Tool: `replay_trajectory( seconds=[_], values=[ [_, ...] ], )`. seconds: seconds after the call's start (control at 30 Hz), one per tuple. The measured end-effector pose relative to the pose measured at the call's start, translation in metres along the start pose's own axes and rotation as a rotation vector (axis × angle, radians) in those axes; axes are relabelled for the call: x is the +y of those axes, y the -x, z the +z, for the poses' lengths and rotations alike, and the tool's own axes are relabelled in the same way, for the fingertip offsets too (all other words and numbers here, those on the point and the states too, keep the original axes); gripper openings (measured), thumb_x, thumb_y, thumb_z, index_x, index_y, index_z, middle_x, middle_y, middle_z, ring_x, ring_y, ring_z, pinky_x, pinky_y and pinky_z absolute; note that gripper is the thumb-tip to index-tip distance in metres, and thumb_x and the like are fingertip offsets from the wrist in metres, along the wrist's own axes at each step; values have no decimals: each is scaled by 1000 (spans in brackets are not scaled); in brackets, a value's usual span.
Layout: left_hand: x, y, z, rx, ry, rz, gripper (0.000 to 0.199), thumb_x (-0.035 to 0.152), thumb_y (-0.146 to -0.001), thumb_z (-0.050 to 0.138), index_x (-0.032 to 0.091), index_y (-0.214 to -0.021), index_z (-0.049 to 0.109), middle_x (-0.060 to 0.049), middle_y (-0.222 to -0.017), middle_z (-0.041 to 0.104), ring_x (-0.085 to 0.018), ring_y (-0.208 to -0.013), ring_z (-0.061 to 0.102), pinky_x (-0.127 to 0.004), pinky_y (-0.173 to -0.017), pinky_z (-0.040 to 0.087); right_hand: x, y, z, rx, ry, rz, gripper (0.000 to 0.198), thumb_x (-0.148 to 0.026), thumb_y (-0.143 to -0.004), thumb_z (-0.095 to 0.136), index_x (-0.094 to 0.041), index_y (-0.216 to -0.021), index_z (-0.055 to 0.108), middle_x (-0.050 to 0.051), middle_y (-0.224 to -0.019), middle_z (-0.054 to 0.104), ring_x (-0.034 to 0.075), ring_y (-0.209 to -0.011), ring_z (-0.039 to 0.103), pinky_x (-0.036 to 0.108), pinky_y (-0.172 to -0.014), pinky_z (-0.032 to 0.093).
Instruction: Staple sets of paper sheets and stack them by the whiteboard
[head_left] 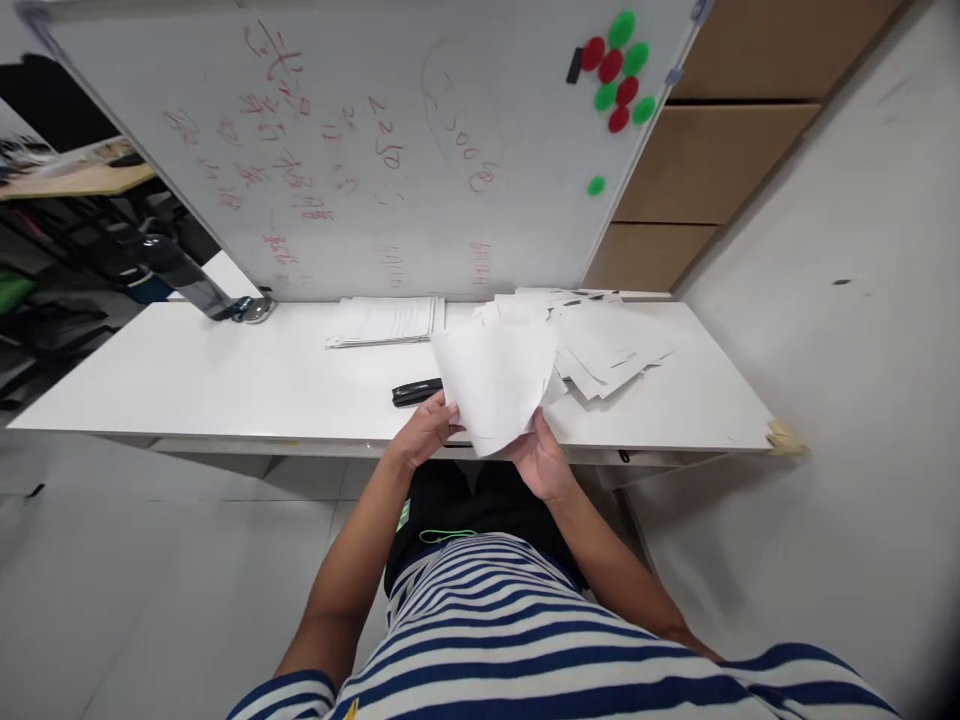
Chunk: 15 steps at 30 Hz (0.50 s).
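Note:
Both of my hands hold white sheets of paper over the front edge of the desk. My left hand pinches the lower left edge, thumb on top. At the lower right, my right hand grips the sheets, its fingers partly hidden beneath them. The paper bends and tilts toward me; how many sheets there are I cannot tell. A black stapler lies on the desk just beyond my left hand, its right end covered by the paper. Behind and right of the held sheets spreads a loose heap of papers.
A neater stack of printed papers lies at the back of the white desk. Behind it stands a whiteboard with red writing and round magnets. A dark bottle is at the back left. Cardboard boxes stand behind, on the right.

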<state>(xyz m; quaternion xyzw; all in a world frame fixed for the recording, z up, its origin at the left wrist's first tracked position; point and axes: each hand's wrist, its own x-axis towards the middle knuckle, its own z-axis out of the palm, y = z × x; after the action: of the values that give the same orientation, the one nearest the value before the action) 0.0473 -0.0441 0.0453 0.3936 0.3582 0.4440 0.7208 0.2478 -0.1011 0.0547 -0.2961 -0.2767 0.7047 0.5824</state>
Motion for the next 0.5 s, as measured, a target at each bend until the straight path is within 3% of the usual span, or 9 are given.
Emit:
replay_trajectory(
  seconds=[0.1, 0.2, 0.3, 0.5],
  values=[
    [-2, 9, -10, 95, -146, 29, 54, 51, -72, 86, 19, -112, 70, -4, -96, 74, -13, -72, 62, -24, -58, 49, 4, -1, -28, 89, 10, 2, 48, -65, -83, 69, -30, -116, 74, 0, -132, 73, 30, -132, 63, 47, -105, 56],
    [-1, 12, -19, 206, -330, 115, 51, 55, -71, 84, 17, -102, 71, -3, -88, 72, -13, -71, 61, -25, -60, 50, -9, -5, -63, 214, 72, -68, 48, -60, -70, 81, -27, -104, 76, 3, -121, 78, 33, -127, 66, 48, -104, 57],
    [5, 11, -22, 219, -446, 141, 49, 56, -71, 82, 17, -97, 70, -3, -85, 72, -15, -73, 63, -27, -65, 52, -30, -11, -88, 178, 205, -79, 55, -62, -73, 80, -27, -116, 74, 4, -127, 75, 33, -127, 66, 47, -101, 59],
    [16, 4, -18, 247, -542, 207, 36, 50, -75, 79, 20, -84, 61, 2, -71, 67, -14, -67, 61, -27, -63, 49, -55, -25, -85, 121, 567, -138, 63, -56, -70, 87, -24, -122, 72, 8, -122, 77, 31, -117, 70, 45, -100, 58]
  ],
)
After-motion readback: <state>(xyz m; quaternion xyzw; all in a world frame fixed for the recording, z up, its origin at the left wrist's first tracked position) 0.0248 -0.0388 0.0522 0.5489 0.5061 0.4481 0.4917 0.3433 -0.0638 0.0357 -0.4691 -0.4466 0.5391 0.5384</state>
